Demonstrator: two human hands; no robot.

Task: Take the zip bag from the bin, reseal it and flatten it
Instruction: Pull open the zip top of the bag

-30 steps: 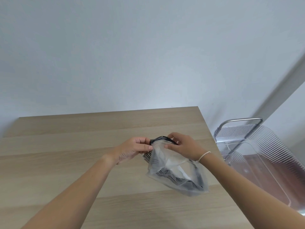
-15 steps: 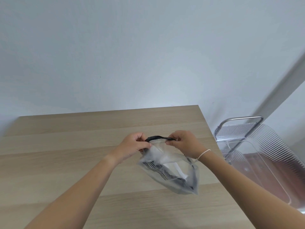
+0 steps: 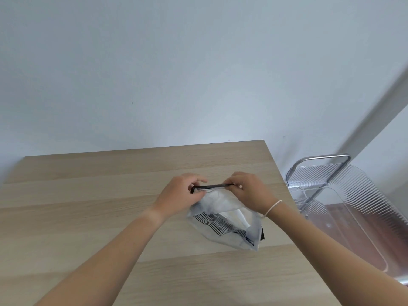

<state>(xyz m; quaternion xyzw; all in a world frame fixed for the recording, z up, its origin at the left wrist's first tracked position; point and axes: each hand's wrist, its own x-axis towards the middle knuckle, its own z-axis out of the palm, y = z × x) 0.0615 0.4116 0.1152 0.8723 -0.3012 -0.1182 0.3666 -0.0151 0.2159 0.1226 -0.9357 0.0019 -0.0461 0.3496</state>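
Nearest the camera, two bare forearms entered from the 6 o'clock edge and converged toward the centre of the wooden table (image 3: pixel 92 217). The right wrist carried a thin white band (image 3: pixel 273 207).

The zip bag (image 3: pixel 223 219) was out of the bin and held over the table slightly right of centre, whether its lower corner touched the tabletop could not be determined. It was frosted and translucent, with striped black-and-white contents bunched in its lower half and a dark patch showing at its 4 o'clock corner. The body of the bag was slack and puffed, not flat.

The left hand (image 3: pixel 178 193) was clenched on the 9 o'clock end of the bag's black zip strip (image 3: pixel 213 186), thumb and fingers pinching it. The right hand (image 3: pixel 249 192) pinched the 3 o'clock end of the same strip in like manner. The strip ran taut and nearly level between the two hands (its two sides appeared pressed together along the visible span, though the seal itself could not be verified).

Beyond the table's 3 o'clock edge stood the clear ribbed plastic bin (image 3: pixel 357 208), with a metal-framed rack (image 3: pixel 320 168) at its far end. A plain pale wall (image 3: pixel 198 74) filled the view toward 12 o'clock.
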